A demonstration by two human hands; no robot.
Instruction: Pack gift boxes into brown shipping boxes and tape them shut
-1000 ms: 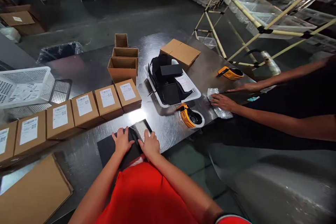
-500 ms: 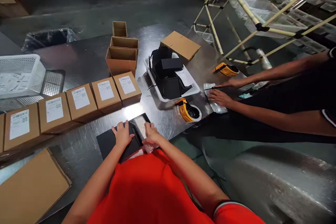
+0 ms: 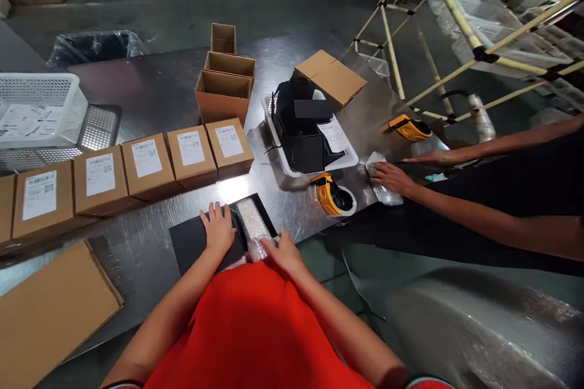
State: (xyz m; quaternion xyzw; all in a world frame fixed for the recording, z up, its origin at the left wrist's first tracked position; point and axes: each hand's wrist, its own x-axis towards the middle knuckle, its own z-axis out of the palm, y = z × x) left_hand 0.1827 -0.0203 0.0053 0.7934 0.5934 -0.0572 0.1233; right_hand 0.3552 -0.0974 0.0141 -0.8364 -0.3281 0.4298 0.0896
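In front of me on the metal table lies a black box with its lid folded out to the left. A bubble-wrapped package rests inside it, its lower end overlapped by my shirt. My left hand is spread flat on the black lid, fingers apart. At the box's lower right side is my right hand, its thumb over the bubble wrap and its other fingers at the outer wall, partly hidden.
Labelled cartons stand in a row at left. Behind are open cartons, a white basket of black boxes, and a tape dispenser. At right, a co-worker's hands handle bubble wrap. Flat cardboard lies front left.
My right hand has moved from the top of the bubble-wrapped package to the box's lower right side. My left hand stays on the lid. The camera view has shifted slightly.
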